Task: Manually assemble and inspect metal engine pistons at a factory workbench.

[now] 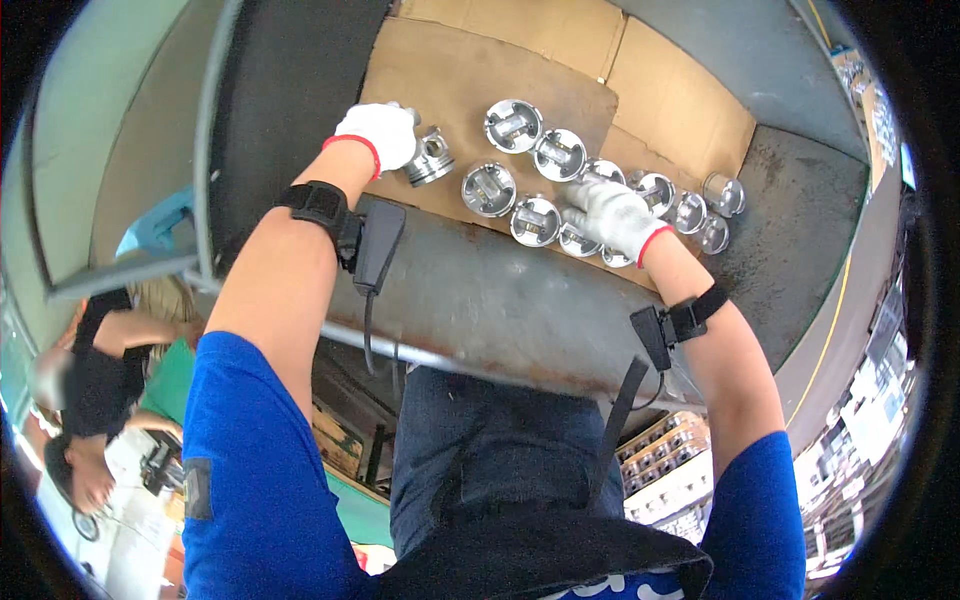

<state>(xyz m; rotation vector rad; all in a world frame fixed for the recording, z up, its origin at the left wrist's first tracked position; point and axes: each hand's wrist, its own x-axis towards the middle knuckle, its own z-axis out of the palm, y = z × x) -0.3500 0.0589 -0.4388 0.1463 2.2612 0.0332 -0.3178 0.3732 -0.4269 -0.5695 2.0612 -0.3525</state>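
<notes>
My left hand (383, 137), in a white glove with a red cuff, is closed at the left side of a metal piston (430, 160). This piston is tilted, with its pin hole and ring grooves showing; the fingertips are partly hidden. My right hand (612, 216), gloved the same way, reaches over a group of pistons with its fingers apart and pointing left. It covers parts of the pistons beneath it. Other pistons stand with their hollow side up, among them one piston (513, 126) at the back and another piston (489, 190) nearer me.
Brown cardboard (470, 70) lines the grey metal work surface (500, 290), which has raised walls at its far and right sides. A dark panel (290, 90) stands at the left. Another person (100, 370) is at the lower left. Racks of parts (665, 450) show below right.
</notes>
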